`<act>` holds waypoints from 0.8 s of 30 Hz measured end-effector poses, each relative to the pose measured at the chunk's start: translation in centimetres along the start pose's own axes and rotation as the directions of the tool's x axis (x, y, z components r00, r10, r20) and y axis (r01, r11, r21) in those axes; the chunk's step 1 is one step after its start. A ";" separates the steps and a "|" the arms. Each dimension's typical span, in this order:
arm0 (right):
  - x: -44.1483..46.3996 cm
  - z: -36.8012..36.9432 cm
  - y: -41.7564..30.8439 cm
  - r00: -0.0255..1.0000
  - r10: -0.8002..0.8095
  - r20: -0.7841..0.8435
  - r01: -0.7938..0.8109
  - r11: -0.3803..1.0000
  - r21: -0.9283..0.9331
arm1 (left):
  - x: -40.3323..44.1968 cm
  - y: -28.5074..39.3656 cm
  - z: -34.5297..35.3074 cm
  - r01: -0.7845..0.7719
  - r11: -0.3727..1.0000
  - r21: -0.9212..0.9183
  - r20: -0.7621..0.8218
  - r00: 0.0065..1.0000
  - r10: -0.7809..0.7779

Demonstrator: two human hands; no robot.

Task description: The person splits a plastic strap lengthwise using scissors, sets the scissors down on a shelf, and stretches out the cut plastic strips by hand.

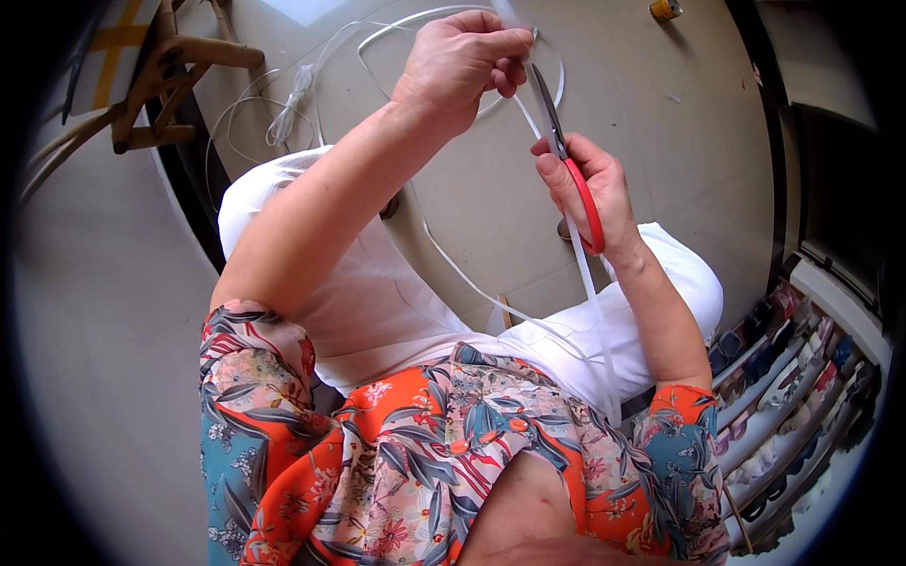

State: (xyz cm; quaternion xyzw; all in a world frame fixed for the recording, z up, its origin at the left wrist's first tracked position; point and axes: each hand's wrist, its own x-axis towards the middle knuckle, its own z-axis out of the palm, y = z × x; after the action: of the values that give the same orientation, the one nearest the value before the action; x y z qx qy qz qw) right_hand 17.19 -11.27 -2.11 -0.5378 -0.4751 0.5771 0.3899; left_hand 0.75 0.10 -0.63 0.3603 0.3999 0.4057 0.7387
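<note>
Red-handled scissors (pixel 587 203) are held in my right hand (pixel 595 189), their blades pointing up toward the other hand. My left hand (pixel 462 61) pinches a pale flat strip (pixel 508 13) near the top of the view, just above the scissor tips. A long white strip (pixel 590 283) runs from beside the scissors down over the white trousers (pixel 377 292) to my lap. Whether the blades touch the strip cannot be made out.
White strip loops (pixel 444 247) and a tied coil (pixel 294 106) lie on the tiled floor. A wooden frame (pixel 170 85) stands upper left, a yellow can (pixel 665 9) upper right. Shoes fill a rack (pixel 840 307) at lower right.
</note>
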 end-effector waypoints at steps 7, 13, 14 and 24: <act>-0.4 -0.3 0.3 0.997 0.061 0.043 -0.061 0.998 -0.010 | 0.3 0.2 -0.3 0.014 1.000 0.015 -0.010 1.000 -0.014; -0.4 -0.2 0.5 0.998 0.038 0.049 -0.040 0.999 0.034 | 1.7 0.6 -0.8 -0.029 0.999 -0.042 -0.042 0.999 0.027; -0.3 -0.2 0.4 0.999 0.031 0.042 -0.033 0.999 0.032 | 1.3 0.3 -0.6 -0.030 0.998 -0.050 -0.032 0.999 0.029; -0.3 -0.4 0.3 0.999 0.041 0.028 -0.040 0.998 -0.053 | 0.9 0.2 -1.1 -0.022 1.000 0.021 -0.013 1.000 0.022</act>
State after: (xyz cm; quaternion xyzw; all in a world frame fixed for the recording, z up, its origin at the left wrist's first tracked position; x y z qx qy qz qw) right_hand 17.67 -11.61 -2.35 -0.5490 -0.4846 0.5799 0.3571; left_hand 0.07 1.20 -1.17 0.3698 0.4048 0.4121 0.7277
